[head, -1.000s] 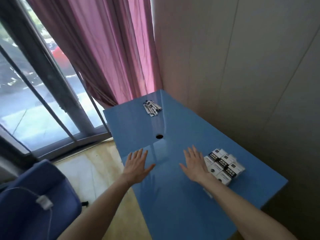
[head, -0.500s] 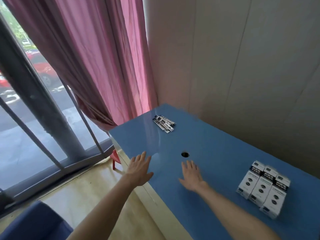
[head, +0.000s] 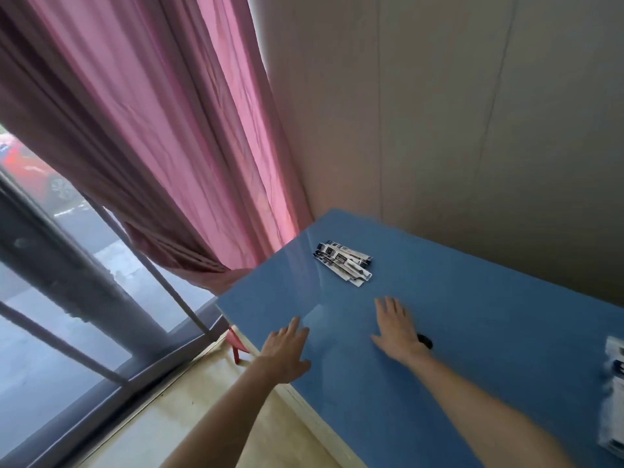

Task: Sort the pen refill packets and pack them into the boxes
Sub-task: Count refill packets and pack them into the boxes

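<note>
Both hands reach over the blue counter (head: 472,315) with fingers straight and holding nothing: left hand (head: 285,347) at the near left edge, right hand (head: 396,329) mid-counter. The refill packets (head: 344,261) lie heaped far beyond them; the boxes (head: 613,396) sit blurred at the right edge

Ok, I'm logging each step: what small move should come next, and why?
Probably reach the right hand forward to the pen refill packets. Both hands are open and hold nothing, the left hand sits near the table edge, and the packets lie loose beyond the fingertips, far from the boxes.
</note>
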The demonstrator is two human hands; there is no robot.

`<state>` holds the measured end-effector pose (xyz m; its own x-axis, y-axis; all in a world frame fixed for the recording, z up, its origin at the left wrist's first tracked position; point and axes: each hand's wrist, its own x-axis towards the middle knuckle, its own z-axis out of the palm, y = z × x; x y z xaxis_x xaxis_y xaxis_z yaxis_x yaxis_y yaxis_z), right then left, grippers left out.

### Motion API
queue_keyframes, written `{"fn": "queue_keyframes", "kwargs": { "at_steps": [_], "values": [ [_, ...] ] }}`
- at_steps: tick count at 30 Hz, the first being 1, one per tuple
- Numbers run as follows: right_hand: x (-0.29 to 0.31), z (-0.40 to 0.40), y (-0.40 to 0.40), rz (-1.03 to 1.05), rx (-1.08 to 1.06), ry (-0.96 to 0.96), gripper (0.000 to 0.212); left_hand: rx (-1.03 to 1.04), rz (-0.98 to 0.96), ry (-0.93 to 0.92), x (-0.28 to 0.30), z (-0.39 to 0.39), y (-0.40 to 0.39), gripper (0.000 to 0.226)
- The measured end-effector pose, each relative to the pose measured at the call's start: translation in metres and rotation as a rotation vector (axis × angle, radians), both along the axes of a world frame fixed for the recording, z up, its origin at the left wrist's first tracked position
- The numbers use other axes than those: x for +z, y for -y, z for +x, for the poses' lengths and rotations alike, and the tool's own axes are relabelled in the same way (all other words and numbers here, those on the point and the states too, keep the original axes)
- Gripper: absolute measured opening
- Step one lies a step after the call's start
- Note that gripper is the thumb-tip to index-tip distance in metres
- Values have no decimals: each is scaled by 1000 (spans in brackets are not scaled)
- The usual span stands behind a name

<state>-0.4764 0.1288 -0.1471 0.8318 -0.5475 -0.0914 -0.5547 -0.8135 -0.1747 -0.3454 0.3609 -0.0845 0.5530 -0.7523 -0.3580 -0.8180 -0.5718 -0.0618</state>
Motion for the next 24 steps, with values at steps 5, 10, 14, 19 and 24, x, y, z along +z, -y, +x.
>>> {"fn": "queue_keyframes", "kwargs": {
  "at_steps": [5,10,14,19,24],
  "values": [
    [-3,93,29,4,-17,72,93,-40,3,27,20,116,50,72],
    [-12,136,44,26,-85,75,86,-169,11,12,0,165,97,69],
    [-18,165,58,30,-156,84,87,-244,-100,34,-21,188,141,71],
    [-28,190,59,-24,-207,124,62,-389,-129,52,-46,235,188,90],
    [-30,197,41,-4,-260,139,47,-557,-133,-108,-63,273,211,85]
  ]
}}
